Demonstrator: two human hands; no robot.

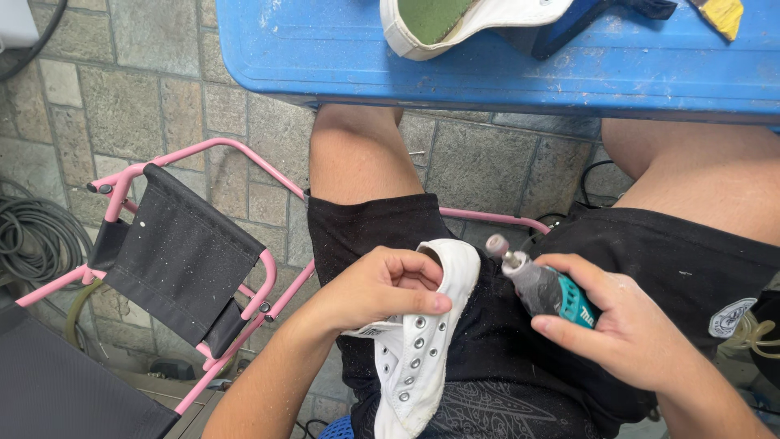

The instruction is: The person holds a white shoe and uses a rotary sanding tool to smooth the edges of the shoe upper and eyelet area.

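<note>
My left hand (380, 286) grips a white canvas sneaker (422, 341) at its heel opening, holding it over my lap with the eyelets facing up. My right hand (613, 321) is closed around a grey and teal rotary tool (543, 289). The tool's small pinkish grinding tip (496, 245) points up and left, just right of the sneaker's heel and apart from it.
A blue plastic table (504, 57) stands ahead of my knees with another white sneaker (455, 23) lying on it, sole side up. A pink-framed folding chair with black fabric (183, 260) sits at my left. Coiled grey hose (36, 236) lies on the stone floor.
</note>
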